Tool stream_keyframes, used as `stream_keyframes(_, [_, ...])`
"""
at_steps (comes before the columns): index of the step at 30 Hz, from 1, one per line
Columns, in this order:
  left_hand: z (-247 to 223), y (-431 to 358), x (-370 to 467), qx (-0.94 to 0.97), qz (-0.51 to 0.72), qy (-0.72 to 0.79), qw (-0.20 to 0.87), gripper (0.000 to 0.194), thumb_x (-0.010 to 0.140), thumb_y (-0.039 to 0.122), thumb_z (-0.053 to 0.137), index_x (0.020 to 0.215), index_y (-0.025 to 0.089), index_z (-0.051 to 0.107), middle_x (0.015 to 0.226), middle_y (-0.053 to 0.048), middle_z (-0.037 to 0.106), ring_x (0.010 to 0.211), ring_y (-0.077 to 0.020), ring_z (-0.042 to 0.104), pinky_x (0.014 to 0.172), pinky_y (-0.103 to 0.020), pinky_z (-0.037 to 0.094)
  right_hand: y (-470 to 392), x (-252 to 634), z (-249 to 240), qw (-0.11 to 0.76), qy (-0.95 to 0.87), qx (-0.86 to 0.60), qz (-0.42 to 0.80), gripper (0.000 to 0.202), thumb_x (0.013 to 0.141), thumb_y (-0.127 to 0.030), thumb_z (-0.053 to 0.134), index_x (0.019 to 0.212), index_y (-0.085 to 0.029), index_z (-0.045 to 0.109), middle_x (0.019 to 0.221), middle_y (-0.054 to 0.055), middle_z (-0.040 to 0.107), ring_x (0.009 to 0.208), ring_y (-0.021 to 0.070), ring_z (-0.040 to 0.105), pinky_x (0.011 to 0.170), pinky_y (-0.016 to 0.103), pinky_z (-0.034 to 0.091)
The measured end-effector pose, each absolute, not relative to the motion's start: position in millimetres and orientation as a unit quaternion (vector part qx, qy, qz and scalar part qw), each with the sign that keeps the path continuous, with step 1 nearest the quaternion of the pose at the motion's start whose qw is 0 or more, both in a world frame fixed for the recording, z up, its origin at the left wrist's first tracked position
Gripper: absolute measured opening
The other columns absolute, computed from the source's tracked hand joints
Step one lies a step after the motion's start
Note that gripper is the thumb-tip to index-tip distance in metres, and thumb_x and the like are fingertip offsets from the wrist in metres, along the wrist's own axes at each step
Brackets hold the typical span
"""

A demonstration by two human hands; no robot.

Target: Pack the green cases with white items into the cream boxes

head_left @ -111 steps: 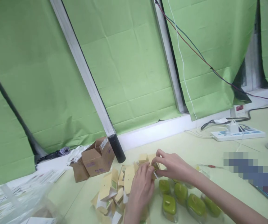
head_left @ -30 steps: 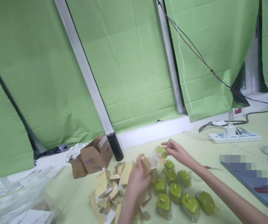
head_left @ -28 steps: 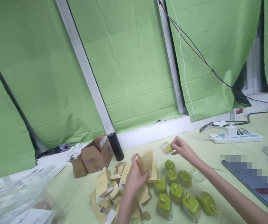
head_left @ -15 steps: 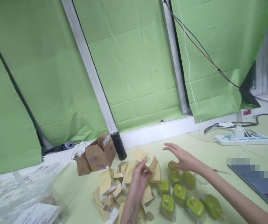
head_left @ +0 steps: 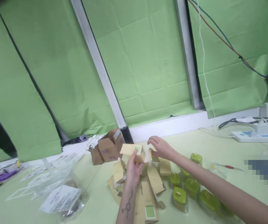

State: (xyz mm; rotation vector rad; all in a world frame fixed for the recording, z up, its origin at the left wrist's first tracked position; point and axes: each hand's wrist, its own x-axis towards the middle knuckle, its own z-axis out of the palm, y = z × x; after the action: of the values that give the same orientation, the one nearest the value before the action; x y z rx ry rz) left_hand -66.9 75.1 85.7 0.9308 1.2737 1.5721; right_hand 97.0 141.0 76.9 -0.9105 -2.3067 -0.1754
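My left hand [head_left: 134, 169] is closed around a small tan cardboard box [head_left: 139, 158] with a green square label, its end flap standing open. Beside that open end is my right hand [head_left: 162, 148], fingers bent but apart, the thumb close to the flap; whether it touches the flap is hard to see. Flattened and open tan boxes [head_left: 156, 180] lie in a heap under both hands. Right of the heap stand several small clear containers with green lids [head_left: 179, 196] and loop handles, some hidden behind my right forearm.
A brown carton [head_left: 110, 149] stands open near the wall. Clear plastic bags with a printed sheet [head_left: 60, 199] lie at left. A power strip [head_left: 238, 137] with cables sits at right, near a red-handled tool [head_left: 229, 167]. Green sheeting [head_left: 143, 62] covers the wall.
My right hand has moved left, from above the green-lidded containers to the box's open end. The box in my left hand has turned and its flap now stands out. The view has shifted left.
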Motion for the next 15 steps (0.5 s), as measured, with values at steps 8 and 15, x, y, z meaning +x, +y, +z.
stream_keyframes(8, [78.0,94.6,-86.1,0.493,0.465,0.716,0.167,0.077,0.054,0.024,0.078,0.117,0.007,0.037,0.110,-0.028,0.059,0.109,-0.0412,0.052,0.086,-0.052,0.040,181.3,81.6,52.7,0.211,-0.831,-0.512,0.051,0.029,0.089,-0.030,0.053,0.114,-0.016,0.053,0.114,0.007,0.057,0.094,0.0194,0.059,0.078,0.039,0.051])
stream_keyframes(15, [76.4,90.5,-61.7,0.665,0.421,0.616,-0.036,0.083,0.066,0.027,0.067,0.134,0.013,0.022,0.143,-0.019,0.027,0.134,-0.0337,0.018,0.109,-0.050,0.012,150.2,125.8,72.1,0.281,-0.828,-0.483,0.038,0.031,0.085,-0.032,0.058,0.112,-0.016,0.053,0.107,0.006,0.059,0.092,0.0203,0.059,0.078,0.040,0.049])
